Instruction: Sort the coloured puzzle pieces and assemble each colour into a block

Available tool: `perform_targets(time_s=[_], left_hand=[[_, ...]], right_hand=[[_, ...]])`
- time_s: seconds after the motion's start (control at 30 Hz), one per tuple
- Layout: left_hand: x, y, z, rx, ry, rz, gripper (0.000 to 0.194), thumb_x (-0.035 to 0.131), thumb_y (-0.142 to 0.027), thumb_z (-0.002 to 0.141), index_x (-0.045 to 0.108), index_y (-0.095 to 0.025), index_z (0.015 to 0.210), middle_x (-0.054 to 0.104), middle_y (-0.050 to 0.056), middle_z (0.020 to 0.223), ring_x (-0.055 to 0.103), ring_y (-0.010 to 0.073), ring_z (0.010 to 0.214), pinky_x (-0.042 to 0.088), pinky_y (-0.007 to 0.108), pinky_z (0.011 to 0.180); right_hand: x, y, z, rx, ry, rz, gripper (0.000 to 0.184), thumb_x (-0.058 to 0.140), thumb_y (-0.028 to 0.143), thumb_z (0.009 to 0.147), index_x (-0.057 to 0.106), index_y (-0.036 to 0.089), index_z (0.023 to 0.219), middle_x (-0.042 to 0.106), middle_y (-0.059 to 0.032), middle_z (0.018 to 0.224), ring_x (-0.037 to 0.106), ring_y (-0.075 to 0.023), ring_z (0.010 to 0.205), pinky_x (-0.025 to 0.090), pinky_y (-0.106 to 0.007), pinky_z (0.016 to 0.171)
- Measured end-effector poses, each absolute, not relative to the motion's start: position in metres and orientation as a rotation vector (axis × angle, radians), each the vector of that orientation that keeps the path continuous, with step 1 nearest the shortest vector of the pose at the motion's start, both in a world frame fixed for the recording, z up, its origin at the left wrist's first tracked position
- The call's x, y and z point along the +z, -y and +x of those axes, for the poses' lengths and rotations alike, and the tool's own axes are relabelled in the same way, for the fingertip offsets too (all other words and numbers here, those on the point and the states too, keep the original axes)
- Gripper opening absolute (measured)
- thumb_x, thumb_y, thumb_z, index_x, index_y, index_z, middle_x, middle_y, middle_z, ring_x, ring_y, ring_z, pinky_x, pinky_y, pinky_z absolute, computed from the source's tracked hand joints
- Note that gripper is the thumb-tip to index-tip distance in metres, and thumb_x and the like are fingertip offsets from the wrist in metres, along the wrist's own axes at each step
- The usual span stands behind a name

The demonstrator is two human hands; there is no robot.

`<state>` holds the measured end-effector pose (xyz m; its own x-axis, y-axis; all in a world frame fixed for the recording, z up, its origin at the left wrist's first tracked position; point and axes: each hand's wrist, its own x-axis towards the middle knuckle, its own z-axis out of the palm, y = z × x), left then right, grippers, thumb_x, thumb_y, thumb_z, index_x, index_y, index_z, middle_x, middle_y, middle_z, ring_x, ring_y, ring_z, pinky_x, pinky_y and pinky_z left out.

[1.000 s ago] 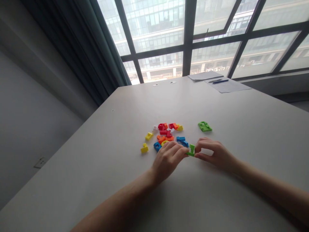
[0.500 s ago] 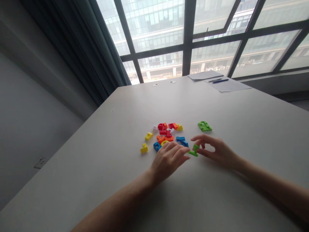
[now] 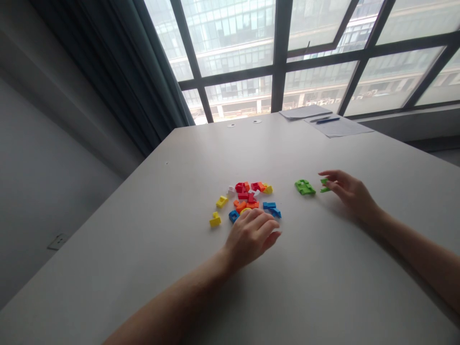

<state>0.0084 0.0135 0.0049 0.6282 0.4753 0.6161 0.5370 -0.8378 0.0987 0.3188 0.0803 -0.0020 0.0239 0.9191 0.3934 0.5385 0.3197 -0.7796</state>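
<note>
yellow blocks [image 3: 215,220]: lying loose on the white table [image 3: 143,230]; risk probably low.
left hand [image 3: 249,235]: hovering or resting, cannot tell which; fingers curving loosely, thumb standing apart, nothing showing between.
red and orange blocks [image 3: 242,197]: crowding just beyond that hand; a careless sweep could be scattering them.
blue blocks [image 3: 272,210]: sitting near the left fingertips, might be getting knocked if the fingers straighten.
green cluster [image 3: 305,187]: lying flat between the hands, near the loose piece; a sideways bump could be shifting it.
green piece [image 3: 324,189]: sitting in the right hand [image 3: 354,194], thumb and finger pinching it, thumb partly hiding it; a slack pinch could be dropping it.
</note>
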Motion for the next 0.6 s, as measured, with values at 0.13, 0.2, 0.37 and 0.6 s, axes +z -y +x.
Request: perform_targets(time_s=[0.13, 0.2, 0.37, 0.6], left_hand=[[0.0049, -0.0133, 0.0084, -1.013, 0.862, -2.763, 0.012, 0.052, -0.024, 0.094, 0.06, -0.018, 0.088, 0.07, 0.003, 0.09, 0.059, 0.0166, 0.087, 0.048, 0.03, 0.08], [0.005, -0.0132, 0.0085, -1.021, 0.862, -2.768, 0.012, 0.052, -0.024, 0.094, 0.06, -0.018, 0.088, 0.07, 0.003, 0.091, 0.059, 0.0166, 0.087, 0.048, 0.03, 0.08], [0.0055, -0.0128, 0.0089, -1.015, 0.89, -2.771, 0.014, 0.05, -0.024, 0.094, 0.061, -0.019, 0.088, 0.07, 0.004, 0.09, 0.059, 0.0167, 0.087, 0.048, 0.031, 0.08], [0.0047, -0.0136, 0.0088, -1.044, 0.886, -2.775, 0.012, 0.051, -0.022, 0.093, 0.06, -0.019, 0.086, 0.07, 0.003, 0.089, 0.058, 0.0167, 0.086, 0.047, 0.031, 0.079]], right_hand=[[-0.0099, -0.0864, 0.3237, 0.476, 1.64, -1.448, 0.033, 0.057, 0.047, 0.08, 0.065, 0.02, 0.098, 0.07, -0.0075, 0.084, 0.068, -0.0244, 0.075, 0.051, -0.037, 0.067], [-0.012, -0.0871, 0.324, 0.426, 1.671, -1.479, 0.03, 0.058, 0.045, 0.079, 0.063, 0.02, 0.096, 0.07, -0.0069, 0.081, 0.066, -0.0237, 0.073, 0.05, -0.037, 0.068], [-0.0125, -0.0847, 0.3222, 0.319, 1.755, -1.553, 0.025, 0.056, 0.042, 0.079, 0.066, 0.022, 0.089, 0.07, -0.0053, 0.077, 0.064, -0.0228, 0.073, 0.048, -0.038, 0.073], [-0.0136, -0.0848, 0.3224, 0.285, 1.782, -1.567, 0.028, 0.055, 0.042, 0.08, 0.071, 0.023, 0.093, 0.071, -0.0044, 0.078, 0.064, -0.0223, 0.074, 0.047, -0.036, 0.072]])
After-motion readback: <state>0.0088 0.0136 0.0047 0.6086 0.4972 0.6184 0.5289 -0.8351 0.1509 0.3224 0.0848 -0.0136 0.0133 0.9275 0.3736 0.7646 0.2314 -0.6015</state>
